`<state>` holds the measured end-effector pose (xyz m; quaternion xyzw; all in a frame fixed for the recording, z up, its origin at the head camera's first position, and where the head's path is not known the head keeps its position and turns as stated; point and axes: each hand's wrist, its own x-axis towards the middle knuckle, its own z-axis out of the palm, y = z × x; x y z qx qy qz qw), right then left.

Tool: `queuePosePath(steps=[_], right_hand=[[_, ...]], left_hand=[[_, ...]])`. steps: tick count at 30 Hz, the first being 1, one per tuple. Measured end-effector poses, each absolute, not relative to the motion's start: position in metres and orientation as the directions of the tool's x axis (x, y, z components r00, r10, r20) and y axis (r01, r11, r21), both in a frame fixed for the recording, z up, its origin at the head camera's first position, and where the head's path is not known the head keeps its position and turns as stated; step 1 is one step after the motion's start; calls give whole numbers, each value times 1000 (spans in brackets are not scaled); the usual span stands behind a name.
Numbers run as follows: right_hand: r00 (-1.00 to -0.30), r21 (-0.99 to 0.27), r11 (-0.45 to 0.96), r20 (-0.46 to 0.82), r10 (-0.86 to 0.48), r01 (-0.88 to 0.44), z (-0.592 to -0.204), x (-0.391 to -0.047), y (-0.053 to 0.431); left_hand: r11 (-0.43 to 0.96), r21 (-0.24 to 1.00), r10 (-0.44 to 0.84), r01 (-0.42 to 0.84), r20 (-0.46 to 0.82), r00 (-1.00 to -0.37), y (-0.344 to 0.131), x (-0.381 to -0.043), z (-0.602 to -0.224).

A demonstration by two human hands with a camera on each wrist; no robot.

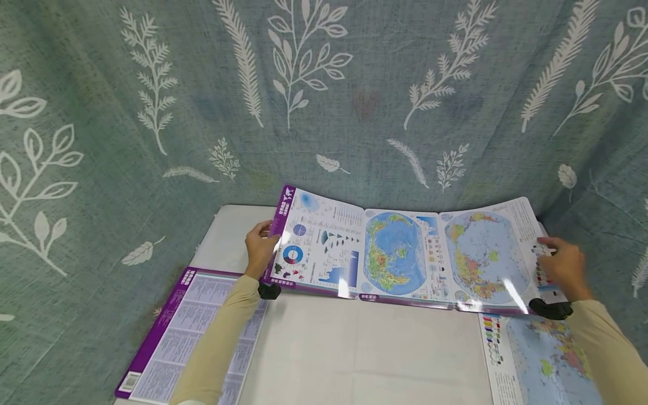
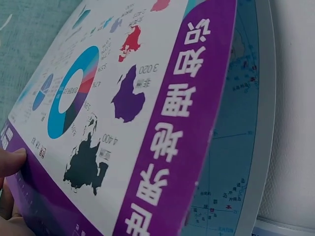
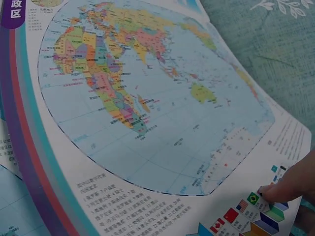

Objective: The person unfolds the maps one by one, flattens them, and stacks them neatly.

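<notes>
A long fold-out world map (image 1: 395,253) with purple edging spreads unfolded between both hands, its creased panels showing charts on the left and two world maps beside them. My left hand (image 1: 260,247) grips its left edge, thumb on the printed face and fingers behind. At the other end my right hand (image 1: 563,267) pinches the right edge, the thumb lying on the row of printed flags (image 3: 252,199). In the left wrist view, a blue map page (image 2: 231,142) shows behind the chart panel (image 2: 88,98). The fingers under the right edge are hidden.
A purple-bordered printed sheet (image 1: 167,337) lies at the left, partly under my left forearm. Another world map sheet (image 1: 547,360) lies at the front right, under my right forearm. The white table (image 1: 374,349) meets a green leaf-patterned curtain (image 1: 364,101) behind.
</notes>
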<state>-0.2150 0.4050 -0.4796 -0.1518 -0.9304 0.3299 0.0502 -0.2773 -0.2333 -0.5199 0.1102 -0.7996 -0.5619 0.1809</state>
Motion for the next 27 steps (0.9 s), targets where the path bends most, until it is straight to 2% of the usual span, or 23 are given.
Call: queuePosePath(steps=[10, 19, 27], right_hand=[[-960, -589, 776, 2, 280, 225, -491, -216, 410], [-949, -605, 771, 81, 306, 197, -506, -214, 405], [-917, -614, 728, 16, 398, 305, -515, -210, 396]], left_hand=[[410, 912, -394, -15, 162, -905, -235, -282, -532], [446, 893, -391, -58, 137, -910, -236, -283, -539], [496, 855, -375, -151, 54, -926, -236, -287, -540]])
